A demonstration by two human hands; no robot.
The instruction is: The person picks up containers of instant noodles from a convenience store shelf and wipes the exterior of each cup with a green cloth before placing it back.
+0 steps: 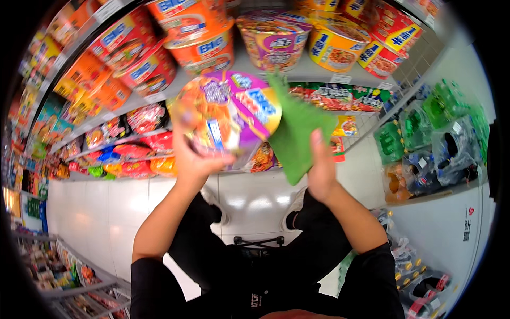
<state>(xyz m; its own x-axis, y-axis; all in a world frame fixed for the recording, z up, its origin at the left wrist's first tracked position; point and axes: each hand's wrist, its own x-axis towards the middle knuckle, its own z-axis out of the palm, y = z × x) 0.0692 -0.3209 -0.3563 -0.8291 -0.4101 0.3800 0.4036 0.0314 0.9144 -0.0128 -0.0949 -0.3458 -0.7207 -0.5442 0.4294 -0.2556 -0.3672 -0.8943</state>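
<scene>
A purple and yellow instant noodle tub is gripped in my left hand, its printed lid tilted up towards me. My right hand holds a green cloth by its right side, and the cloth hangs beside the tub's right edge. Whether cloth and tub touch cannot be told. Behind them, on the shelf, stand a similar purple tub, stacked orange tubs and yellow tubs. Part of my left hand is blurred.
The grey shelf edge curves across the front, with bagged noodles on lower shelves. Wrapped drink bottles stand at the right above a white cabinet. Another goods rack is at lower left. My legs straddle a small folding seat frame.
</scene>
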